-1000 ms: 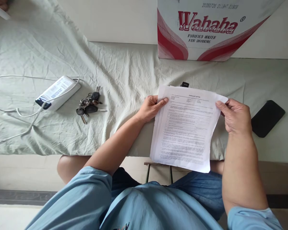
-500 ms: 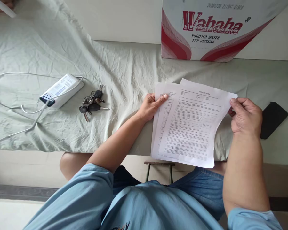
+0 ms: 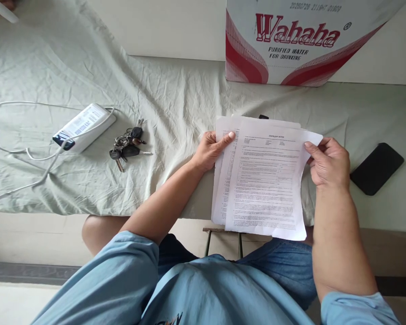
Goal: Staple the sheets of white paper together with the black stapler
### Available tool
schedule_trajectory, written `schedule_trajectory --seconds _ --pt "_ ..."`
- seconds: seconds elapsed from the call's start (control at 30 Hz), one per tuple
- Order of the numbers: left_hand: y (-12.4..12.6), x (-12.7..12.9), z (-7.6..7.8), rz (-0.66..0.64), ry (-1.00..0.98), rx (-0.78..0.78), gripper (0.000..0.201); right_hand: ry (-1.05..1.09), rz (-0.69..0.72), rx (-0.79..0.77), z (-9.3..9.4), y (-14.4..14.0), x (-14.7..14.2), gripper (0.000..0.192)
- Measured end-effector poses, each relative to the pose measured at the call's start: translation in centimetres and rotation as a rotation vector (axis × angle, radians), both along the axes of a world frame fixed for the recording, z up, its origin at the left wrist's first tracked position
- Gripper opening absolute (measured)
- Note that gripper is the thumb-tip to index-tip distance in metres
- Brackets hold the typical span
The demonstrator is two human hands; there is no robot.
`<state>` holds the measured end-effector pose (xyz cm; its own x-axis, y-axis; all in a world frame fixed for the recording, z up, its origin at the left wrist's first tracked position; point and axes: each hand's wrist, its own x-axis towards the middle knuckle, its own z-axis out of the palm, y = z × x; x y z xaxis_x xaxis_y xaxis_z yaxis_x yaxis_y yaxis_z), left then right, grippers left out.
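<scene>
**Top sheet drawn back over the stack**

Change since half a second ago: top sheet [image 3: 269,180], then fanned out toward 2 o'clock with its right corner well past the rest, now pulled back toward 9 o'clock and lying more squarely over the lower sheets [image 3: 223,180]. Lower sheets showing only as a narrow strip at the 9 o'clock edge. Judged: sheets being squared or sorted, not yet aligned.

Left hand [image 3: 211,151]: clamped on the upper left corner of the lower sheets, thumb on top. Right hand [image 3: 328,162]: pinched on the upper right corner of the top sheet, thumb over the face. Stack held above the near edge of the surface [image 3: 189,90], lower half overhanging the lap.

Edges and room:
- 3 o'clock: dark phone [image 3: 376,168], near the right hand, apart from it.
- 12 o'clock: water carton [image 3: 301,40], well apart; small black object [image 3: 263,117] just behind the paper's top edge.
- 9 o'clock: keys [image 3: 126,144] and power bank [image 3: 83,126] with cable, well apart; wrinkled cloth between.
</scene>
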<state>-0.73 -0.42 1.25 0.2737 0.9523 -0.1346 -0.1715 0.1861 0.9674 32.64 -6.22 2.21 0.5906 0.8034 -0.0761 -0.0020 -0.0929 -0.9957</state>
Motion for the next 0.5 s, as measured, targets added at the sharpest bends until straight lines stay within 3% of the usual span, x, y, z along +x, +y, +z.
schedule_trajectory --seconds 0.27,0.5 --pt "-0.2 -0.1 -0.6 -0.049 -0.011 -0.054 0.084 -0.133 -0.011 0.042 -1.1 0.2 -0.5 0.056" --pt "-0.5 -0.4 1.0 -0.205 -0.006 0.025 0.068 -0.163 -0.03 0.112 -0.9 0.3 -2.0 0.049"
